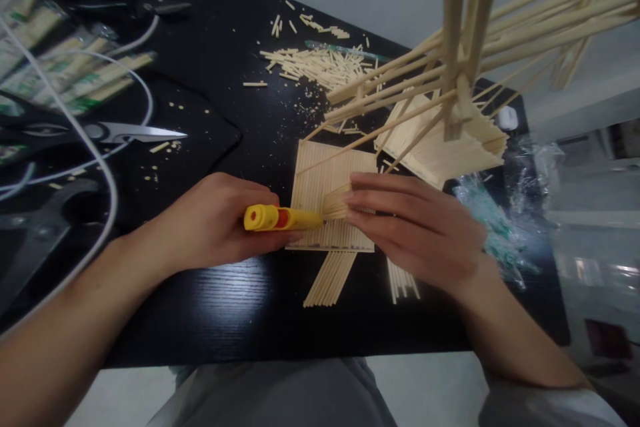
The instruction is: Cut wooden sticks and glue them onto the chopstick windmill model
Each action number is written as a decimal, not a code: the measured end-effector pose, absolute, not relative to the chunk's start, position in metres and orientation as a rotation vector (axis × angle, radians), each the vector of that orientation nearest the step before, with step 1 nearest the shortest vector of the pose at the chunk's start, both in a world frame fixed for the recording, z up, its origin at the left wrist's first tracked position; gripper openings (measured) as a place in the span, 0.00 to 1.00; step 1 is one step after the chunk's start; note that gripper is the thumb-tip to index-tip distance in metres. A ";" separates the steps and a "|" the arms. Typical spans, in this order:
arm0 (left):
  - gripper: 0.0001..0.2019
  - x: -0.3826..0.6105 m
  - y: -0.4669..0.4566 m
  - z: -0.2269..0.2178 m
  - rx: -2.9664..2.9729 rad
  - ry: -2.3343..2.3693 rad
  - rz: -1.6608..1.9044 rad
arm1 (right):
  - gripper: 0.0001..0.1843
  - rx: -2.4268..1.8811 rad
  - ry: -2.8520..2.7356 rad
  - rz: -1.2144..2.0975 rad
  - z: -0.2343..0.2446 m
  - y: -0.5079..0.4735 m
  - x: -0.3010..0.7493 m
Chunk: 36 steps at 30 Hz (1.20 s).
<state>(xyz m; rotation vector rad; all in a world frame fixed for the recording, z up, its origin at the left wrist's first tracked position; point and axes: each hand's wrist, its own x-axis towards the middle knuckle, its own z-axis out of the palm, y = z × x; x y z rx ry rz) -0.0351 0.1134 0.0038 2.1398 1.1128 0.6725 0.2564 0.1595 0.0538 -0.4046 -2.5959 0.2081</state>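
My left hand (233, 220) is wrapped round a yellow glue gun (300, 219), whose tip points right. Beneath it lies a flat panel of thin wooden sticks (310, 173) set side by side. With its fingers together, my right hand (415, 230) pinches a small row of short sticks (336, 203) above the panel, close to the glue gun's tip. A fan of loose sticks (330, 280) reaches out from under the panel's near edge. More sticks (403, 280) lie below my right hand.
A tall stick framework (460, 73) rises at the upper right, beside a slanted stick panel (425, 140). Cut stick pieces (320, 67) are heaped behind. Scissors (135, 132), pliers (167, 8), a white cable (107, 173) and packaged sticks (90, 73) lie left. Plastic wrap (495, 227) lies right.
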 end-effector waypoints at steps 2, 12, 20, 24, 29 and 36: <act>0.18 -0.036 0.114 0.002 2.142 1.112 0.671 | 0.11 -0.415 -2.590 0.209 0.054 0.159 0.256; 0.18 -0.036 0.115 0.005 2.122 1.131 0.649 | 0.11 -0.423 -2.588 0.214 0.054 0.159 0.256; 0.19 -0.037 0.114 0.008 2.094 1.099 0.663 | 0.12 -0.433 -2.579 0.247 0.052 0.159 0.258; 0.19 -0.037 0.114 0.006 2.101 1.108 0.658 | 0.13 -0.417 -2.588 0.231 0.052 0.160 0.258; 0.20 -0.039 0.115 0.009 2.121 1.168 0.701 | 0.13 -0.444 -2.592 0.233 0.052 0.159 0.257; 0.21 -0.039 0.115 0.011 2.119 1.212 0.748 | 0.13 -0.425 -2.601 0.210 0.053 0.159 0.257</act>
